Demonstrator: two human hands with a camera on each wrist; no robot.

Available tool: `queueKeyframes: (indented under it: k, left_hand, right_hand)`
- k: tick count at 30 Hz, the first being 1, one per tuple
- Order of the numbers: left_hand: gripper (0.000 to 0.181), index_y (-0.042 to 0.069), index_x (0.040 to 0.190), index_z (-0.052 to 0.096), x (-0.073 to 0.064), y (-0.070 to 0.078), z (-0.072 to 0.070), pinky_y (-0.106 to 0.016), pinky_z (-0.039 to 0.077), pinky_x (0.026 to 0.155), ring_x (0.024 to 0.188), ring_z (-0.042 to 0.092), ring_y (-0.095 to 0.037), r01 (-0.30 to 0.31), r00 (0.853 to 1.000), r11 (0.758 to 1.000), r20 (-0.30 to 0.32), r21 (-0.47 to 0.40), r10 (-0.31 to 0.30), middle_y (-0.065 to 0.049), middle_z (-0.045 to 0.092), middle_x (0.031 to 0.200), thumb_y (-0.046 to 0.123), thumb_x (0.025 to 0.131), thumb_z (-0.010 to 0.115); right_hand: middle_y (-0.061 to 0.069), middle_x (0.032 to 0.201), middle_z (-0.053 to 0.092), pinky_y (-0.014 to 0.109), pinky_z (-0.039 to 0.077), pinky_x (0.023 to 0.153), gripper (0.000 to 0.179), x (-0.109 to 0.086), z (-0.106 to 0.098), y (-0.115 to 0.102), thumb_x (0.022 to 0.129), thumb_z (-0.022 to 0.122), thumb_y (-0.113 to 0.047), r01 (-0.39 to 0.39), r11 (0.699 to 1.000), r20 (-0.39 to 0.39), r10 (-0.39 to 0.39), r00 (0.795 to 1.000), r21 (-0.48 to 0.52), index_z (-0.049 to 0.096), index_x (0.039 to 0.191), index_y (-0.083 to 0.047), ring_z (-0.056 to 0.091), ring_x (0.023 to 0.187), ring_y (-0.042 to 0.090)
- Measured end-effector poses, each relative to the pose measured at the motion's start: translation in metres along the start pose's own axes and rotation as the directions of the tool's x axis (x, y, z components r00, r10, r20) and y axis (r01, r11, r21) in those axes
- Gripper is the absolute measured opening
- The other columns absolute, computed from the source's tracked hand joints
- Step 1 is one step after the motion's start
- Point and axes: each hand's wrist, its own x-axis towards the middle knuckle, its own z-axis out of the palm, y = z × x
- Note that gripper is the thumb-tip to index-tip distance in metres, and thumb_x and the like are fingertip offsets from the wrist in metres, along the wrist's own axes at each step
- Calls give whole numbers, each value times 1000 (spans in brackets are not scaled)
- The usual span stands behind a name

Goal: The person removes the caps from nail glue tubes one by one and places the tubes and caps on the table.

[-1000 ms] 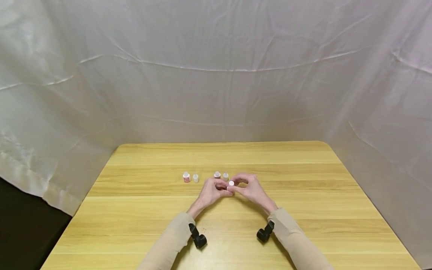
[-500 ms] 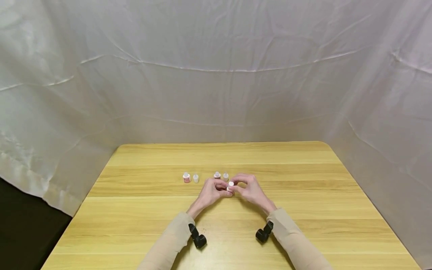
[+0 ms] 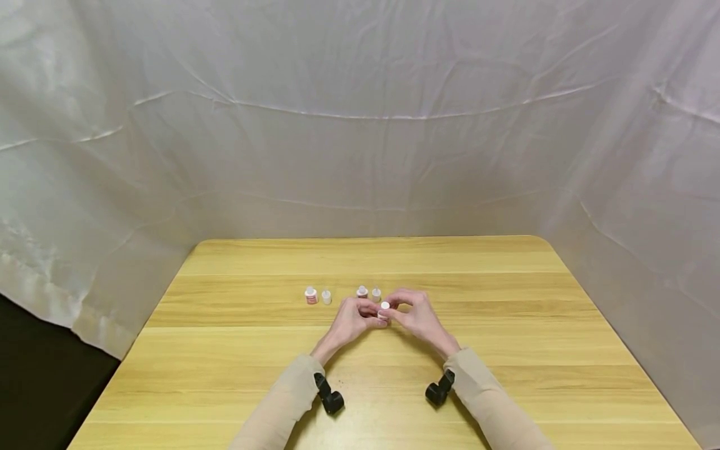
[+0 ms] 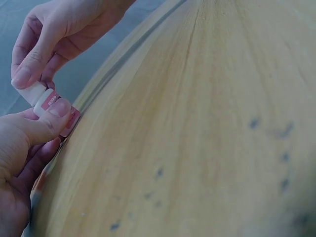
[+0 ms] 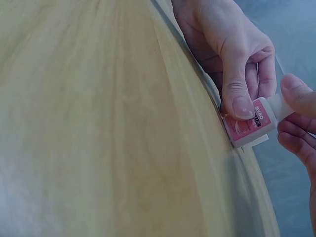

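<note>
Between both hands is a small white bottle (image 5: 251, 123) with a pink label, its base down by the table. My left hand (image 3: 351, 320) grips the bottle's body, thumb across the label, as the left wrist view shows. My right hand (image 3: 420, 317) pinches the white cap (image 4: 32, 93) at the bottle's top between thumb and fingers. Just beyond the left fingers stands another bottle (image 3: 362, 292), its lower part hidden by the hand. Beside it is a small white piece (image 3: 376, 295) with a thin tip pointing up.
Farther left on the wooden table (image 3: 242, 375) stand a third pink-labelled bottle (image 3: 311, 296) and another small white piece (image 3: 326, 298). A pale curtain (image 3: 360, 156) closes off the back and sides. Each sleeve carries a black wrist camera (image 3: 332, 401).
My right wrist has shifted slightly left, and the cap's tilt has varied a little under the right fingers. My left hand keeps its hold in the same spot.
</note>
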Motion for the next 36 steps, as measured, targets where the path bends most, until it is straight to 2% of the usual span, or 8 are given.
queueKeyframes:
  k: [7,15,20,25,29,36]
  left_hand:
    - [25,1,93,67,-3,6,-2,-22,53,70,81,67,-27,16,1000,1000,12,-6,-16,-16,69,88,5,69,73]
    - [22,3,91,68,-1,4,-3,-21,54,67,78,68,-25,-52,999,999,12,17,52,-14,70,85,6,70,74]
    - [22,3,91,68,-1,2,-3,-22,54,67,78,68,-26,-58,998,998,13,-1,58,-15,70,85,6,70,73]
    - [23,2,92,68,-1,4,-3,-25,54,70,80,68,-27,-43,999,999,23,-6,43,-16,70,87,5,70,73]
    - [24,2,93,67,-1,4,-3,-26,54,71,81,68,-25,-30,999,1000,25,-1,30,-15,70,88,5,70,73]
    - [22,4,92,68,-2,4,-3,-24,54,68,78,68,-24,-31,999,999,18,32,30,-14,70,85,7,70,73]
  right_hand:
    - [14,83,67,41,51,70,14,-1,0,2,73,69,1,37,999,24,-37,999,-3,66,87,2,61,75,23]
    - [15,82,67,45,52,69,16,0,1,2,72,70,0,-8,1000,0,8,1000,21,65,86,3,62,71,25]
    - [8,79,67,37,53,66,14,-1,6,19,71,72,-4,18,1000,-34,-19,999,-17,67,84,-4,61,69,17]
    - [-1,82,67,27,52,68,14,-2,8,32,73,72,-9,45,998,-33,-46,998,-36,69,86,-7,60,73,8]
    - [1,84,68,31,52,70,15,-1,7,27,73,71,-7,37,999,-17,-37,999,-24,68,88,-6,61,75,11]
    - [15,81,67,43,53,71,15,0,1,2,73,70,-1,-7,999,-9,8,1000,43,65,86,4,62,71,25]
